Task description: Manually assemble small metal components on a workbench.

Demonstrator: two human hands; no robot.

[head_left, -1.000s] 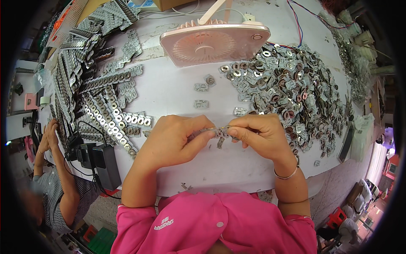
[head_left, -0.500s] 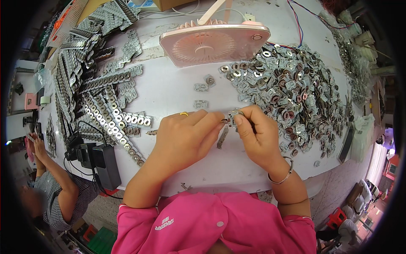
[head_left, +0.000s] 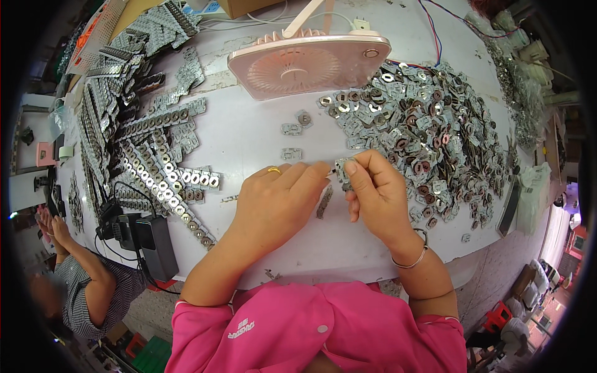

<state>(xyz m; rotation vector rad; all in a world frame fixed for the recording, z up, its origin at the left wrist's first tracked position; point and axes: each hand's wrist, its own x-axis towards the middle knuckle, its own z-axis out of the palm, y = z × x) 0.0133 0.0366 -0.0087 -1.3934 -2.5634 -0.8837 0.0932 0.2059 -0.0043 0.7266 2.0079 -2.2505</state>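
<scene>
A small grey metal plate (head_left: 341, 169) is pinched between the thumb and forefinger of my right hand (head_left: 378, 193). My left hand (head_left: 277, 198) is closed, its fingertips meeting the plate's left edge. From under its outer side pokes the end of a thin metal strip (head_left: 229, 199); the palm hides the rest. Below the fingertips, a short piece of strip (head_left: 324, 203) lies on the table. Beyond my hands are two loose plates (head_left: 291, 153) (head_left: 291, 128) and a plate with a round brown centre (head_left: 303, 118).
A big heap of small plates (head_left: 429, 137) spreads at the right. Strips of joined plates (head_left: 165, 171) pile up at the left. A pink fan (head_left: 298, 65) stands at the back, a black power adapter (head_left: 155, 245) at the front left. Another person (head_left: 93, 286) sits far left.
My right hand's lower fingers have loosened and hang below the pinched plate. The strip end by my left hand has shifted slightly right. The view has moved a little.
</scene>
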